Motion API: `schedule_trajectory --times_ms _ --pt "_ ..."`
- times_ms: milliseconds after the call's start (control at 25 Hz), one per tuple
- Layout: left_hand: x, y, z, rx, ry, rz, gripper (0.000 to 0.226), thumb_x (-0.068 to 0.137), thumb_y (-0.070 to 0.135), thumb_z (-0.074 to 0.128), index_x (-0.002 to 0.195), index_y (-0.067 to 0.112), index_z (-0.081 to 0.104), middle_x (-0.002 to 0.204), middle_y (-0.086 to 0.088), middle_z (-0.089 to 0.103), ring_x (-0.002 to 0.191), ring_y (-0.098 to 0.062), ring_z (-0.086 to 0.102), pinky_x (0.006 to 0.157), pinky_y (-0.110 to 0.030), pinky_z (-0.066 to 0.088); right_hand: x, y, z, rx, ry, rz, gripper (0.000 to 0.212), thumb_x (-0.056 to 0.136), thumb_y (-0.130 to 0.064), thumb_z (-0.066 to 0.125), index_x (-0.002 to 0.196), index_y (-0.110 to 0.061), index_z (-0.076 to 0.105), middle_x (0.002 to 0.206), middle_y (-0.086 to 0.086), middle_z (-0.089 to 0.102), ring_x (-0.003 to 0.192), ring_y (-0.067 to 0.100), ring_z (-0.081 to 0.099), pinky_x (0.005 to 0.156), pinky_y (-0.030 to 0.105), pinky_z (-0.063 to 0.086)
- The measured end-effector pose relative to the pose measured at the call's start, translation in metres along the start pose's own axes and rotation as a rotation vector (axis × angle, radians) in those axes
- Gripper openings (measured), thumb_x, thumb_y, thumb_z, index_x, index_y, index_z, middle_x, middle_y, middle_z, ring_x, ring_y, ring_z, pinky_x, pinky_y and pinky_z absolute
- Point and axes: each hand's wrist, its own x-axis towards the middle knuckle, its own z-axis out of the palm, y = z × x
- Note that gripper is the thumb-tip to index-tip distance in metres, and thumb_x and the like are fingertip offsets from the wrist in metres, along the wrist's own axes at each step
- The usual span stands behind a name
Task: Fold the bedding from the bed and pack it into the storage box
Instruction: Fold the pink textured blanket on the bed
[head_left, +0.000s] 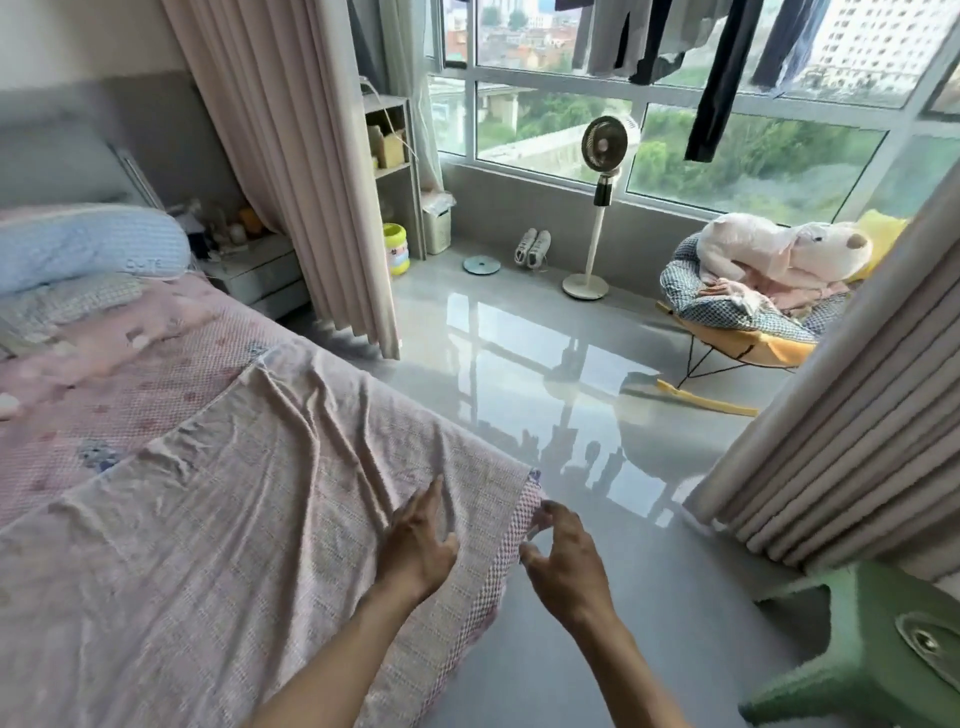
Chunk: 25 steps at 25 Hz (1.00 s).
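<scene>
At the bed's near corner, a woven, wrinkled pink blanket (249, 519) is pressed flat by the left hand (418, 543), fingers straight. Its waffle-textured edge is pinched by the right hand (563, 558). Folding seems barely begun. Beyond, pillows (88, 249) remain. No storage box is seen.
</scene>
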Motion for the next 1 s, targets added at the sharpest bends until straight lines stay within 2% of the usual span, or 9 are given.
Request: schedule_trajectory --times_ms 80,280,480,680,800,920,1000 --pt "0.052 0.018 -0.008 0.009 0.056 -0.036 0.082 0.088 0.025 0.055 0.156 0.027 0.009 0.160 -0.001 0.023 0.146 -0.020 0.024 0.117 -0.035 0.025 0.060 -0.018 -0.014 0.008 -0.075 -0.035 0.058 0.087 -0.033 0.061 0.141 -0.028 0.041 0.144 -0.004 0.049 0.125 0.019 0.051 0.102 0.035 0.044" --pt "0.219 0.036 0.006 -0.089 0.203 -0.254 0.079 0.090 0.028 0.053 0.156 0.025 0.010 0.160 -0.006 0.023 0.145 -0.022 0.026 0.117 -0.035 0.024 0.251 -0.057 -0.026 -0.112 -0.245 -0.282 0.058 0.092 -0.031 0.059 0.145 -0.027 0.035 0.150 -0.006 0.040 0.133 0.017 0.043 0.107 0.031 0.036" --pt "0.352 0.023 0.008 -0.190 0.267 -0.475 0.084 0.084 0.032 0.051 0.156 0.024 0.010 0.161 -0.008 0.020 0.146 -0.024 0.024 0.118 -0.038 0.021 0.414 -0.090 -0.013 -0.151 -0.401 -0.354 0.057 0.093 -0.030 0.059 0.145 -0.025 0.035 0.151 -0.006 0.039 0.134 0.016 0.042 0.106 0.028 0.035" --pt "0.446 0.026 0.006 -0.271 0.396 -0.691 0.085 0.083 0.031 0.049 0.156 0.029 0.006 0.163 -0.001 0.011 0.148 -0.023 0.018 0.120 -0.042 0.021 0.549 -0.124 0.001 -0.233 -0.595 -0.522 0.055 0.094 -0.027 0.059 0.144 -0.024 0.036 0.150 -0.006 0.040 0.134 0.016 0.042 0.105 0.028 0.036" --pt "0.491 0.024 0.022 -0.296 0.476 -0.813 0.084 0.084 0.032 0.049 0.155 0.033 0.005 0.163 0.001 0.012 0.147 -0.024 0.022 0.118 -0.044 0.026 0.632 -0.138 0.019 -0.266 -0.691 -0.615 0.056 0.093 -0.024 0.060 0.144 -0.021 0.037 0.150 -0.005 0.040 0.133 0.017 0.043 0.104 0.028 0.035" --pt "0.523 0.041 0.044 -0.391 0.518 -0.987 0.084 0.086 0.036 0.049 0.154 0.038 0.001 0.163 0.003 0.012 0.146 -0.023 0.026 0.114 -0.048 0.031 0.713 -0.155 0.045 -0.360 -0.816 -0.722 0.054 0.092 -0.025 0.061 0.142 -0.021 0.039 0.147 -0.003 0.044 0.126 0.020 0.050 0.099 0.030 0.040" --pt "0.532 0.045 0.046 -0.396 0.608 -1.097 0.081 0.091 0.034 0.052 0.155 0.034 0.002 0.163 0.003 0.013 0.146 -0.023 0.024 0.116 -0.045 0.029 0.737 -0.176 0.070 -0.408 -0.914 -0.783 0.053 0.092 -0.023 0.061 0.141 -0.019 0.041 0.145 0.000 0.047 0.128 0.022 0.049 0.098 0.030 0.039"
